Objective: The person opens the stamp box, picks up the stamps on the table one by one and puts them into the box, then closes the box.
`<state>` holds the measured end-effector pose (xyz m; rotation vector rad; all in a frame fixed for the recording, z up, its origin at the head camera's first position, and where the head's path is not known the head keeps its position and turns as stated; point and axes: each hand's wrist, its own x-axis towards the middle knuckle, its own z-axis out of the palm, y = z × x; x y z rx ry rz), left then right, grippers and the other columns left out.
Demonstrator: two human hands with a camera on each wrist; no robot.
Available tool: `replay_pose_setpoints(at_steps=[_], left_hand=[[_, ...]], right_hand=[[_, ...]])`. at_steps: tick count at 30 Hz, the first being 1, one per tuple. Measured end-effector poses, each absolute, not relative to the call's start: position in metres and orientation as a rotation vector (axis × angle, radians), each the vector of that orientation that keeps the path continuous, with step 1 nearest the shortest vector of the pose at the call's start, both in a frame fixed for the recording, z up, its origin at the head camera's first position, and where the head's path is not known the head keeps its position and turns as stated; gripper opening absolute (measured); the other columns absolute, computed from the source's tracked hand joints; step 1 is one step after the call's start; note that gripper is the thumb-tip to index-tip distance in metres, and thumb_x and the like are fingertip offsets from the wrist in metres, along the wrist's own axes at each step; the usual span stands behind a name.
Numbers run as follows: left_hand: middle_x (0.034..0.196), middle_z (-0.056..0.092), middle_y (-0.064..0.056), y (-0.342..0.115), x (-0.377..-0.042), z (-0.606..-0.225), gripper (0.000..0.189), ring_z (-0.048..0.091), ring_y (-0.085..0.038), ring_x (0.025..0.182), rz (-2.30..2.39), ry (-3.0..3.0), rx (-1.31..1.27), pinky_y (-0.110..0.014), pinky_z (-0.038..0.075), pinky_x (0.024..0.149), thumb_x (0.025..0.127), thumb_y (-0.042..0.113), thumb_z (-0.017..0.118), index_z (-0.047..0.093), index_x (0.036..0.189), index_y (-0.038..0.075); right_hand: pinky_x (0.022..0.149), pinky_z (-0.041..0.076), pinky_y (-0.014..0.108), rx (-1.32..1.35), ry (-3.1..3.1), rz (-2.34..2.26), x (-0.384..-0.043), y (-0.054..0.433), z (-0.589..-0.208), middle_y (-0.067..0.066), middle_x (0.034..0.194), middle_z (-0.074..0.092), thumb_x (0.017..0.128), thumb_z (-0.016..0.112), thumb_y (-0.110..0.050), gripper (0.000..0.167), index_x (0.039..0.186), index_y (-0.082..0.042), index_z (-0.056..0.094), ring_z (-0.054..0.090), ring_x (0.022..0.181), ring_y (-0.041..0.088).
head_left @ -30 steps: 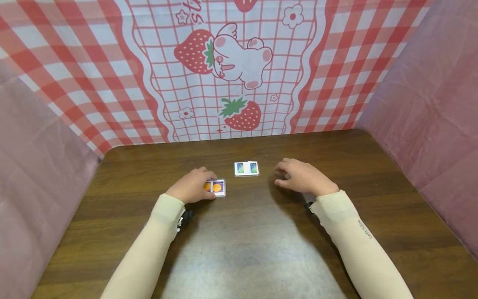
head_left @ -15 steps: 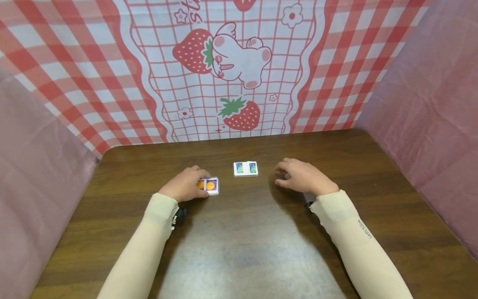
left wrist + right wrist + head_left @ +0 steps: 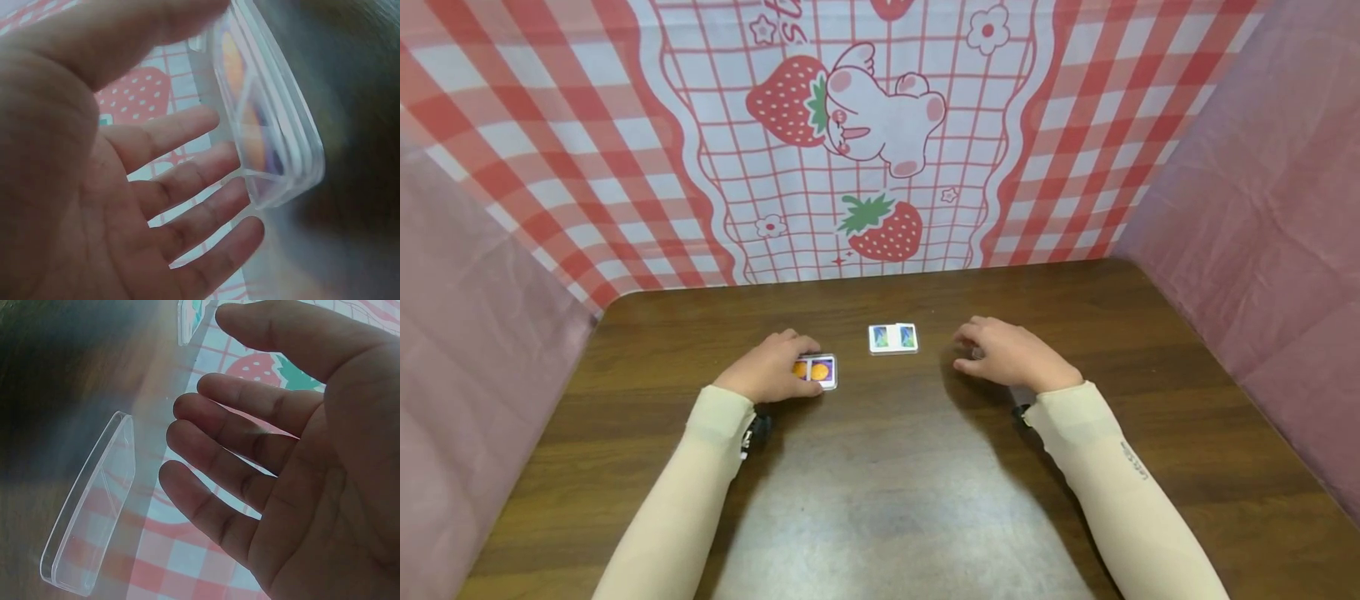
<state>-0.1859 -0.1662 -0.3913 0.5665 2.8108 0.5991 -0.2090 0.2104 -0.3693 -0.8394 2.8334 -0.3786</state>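
My left hand (image 3: pixel 767 368) holds a clear plastic card case (image 3: pixel 822 372) by its two long edges, thumb on the near side and fingers on the far side. Orange round pictures on purple show through its top. In the left wrist view the card case (image 3: pixel 284 125) stands between thumb and fingertips. My right hand (image 3: pixel 1015 354) hovers with relaxed, bent fingers and holds nothing. Below its fingertips, a see-through plastic case (image 3: pixel 94 512) lies on the table in the right wrist view; the hand mostly hides it in the head view.
Between the hands and farther back lies a second card case (image 3: pixel 893 338) with blue-green pictures and a white band. The brown wooden table (image 3: pixel 880 467) ends at a red checked strawberry cloth (image 3: pixel 880 125). Pink cloth (image 3: pixel 1255 208) hangs at both sides.
My left hand has slid left along the table with the orange-pictured card case, most of it in the first half second. The right hand and the blue-green card case have stayed put.
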Motion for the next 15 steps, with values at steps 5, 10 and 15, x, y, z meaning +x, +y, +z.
replay_pose_setpoints(at_steps=[5, 10, 15], left_hand=[[0.131, 0.061, -0.012, -0.156, -0.190, -0.390, 0.061, 0.056, -0.029, 0.118, 0.654, 2.867, 0.610, -0.047, 0.049, 0.100, 0.088, 0.036, 0.080, 0.061, 0.138, 0.006], [0.136, 0.060, -0.013, -0.136, -0.194, -0.389, 0.062, 0.057, -0.029, 0.127, 0.698, 2.878, 0.623, -0.048, 0.045, 0.108, 0.092, 0.034, 0.079, 0.058, 0.142, 0.005], [0.136, 0.060, -0.010, -0.119, -0.199, -0.388, 0.062, 0.058, -0.027, 0.125, 0.669, 2.872, 0.620, -0.046, 0.046, 0.108, 0.093, 0.035, 0.078, 0.056, 0.144, 0.007]], right_hand=[[0.090, 0.054, 0.048, -0.817, 2.844, -0.391, -0.211, 0.212, -0.369, 0.010, 0.119, 0.066, 0.096, 0.075, -0.029, 0.041, 0.128, -0.005, 0.069, 0.064, 0.102, 0.024], [0.095, 0.050, 0.052, -0.687, 2.909, -0.416, -0.213, 0.216, -0.369, 0.018, 0.123, 0.059, 0.093, 0.077, -0.025, 0.047, 0.129, 0.001, 0.065, 0.055, 0.111, 0.033], [0.103, 0.042, 0.060, -0.535, 2.930, -0.338, -0.214, 0.223, -0.369, 0.030, 0.130, 0.051, 0.091, 0.079, -0.025, 0.061, 0.134, 0.011, 0.054, 0.047, 0.123, 0.048]])
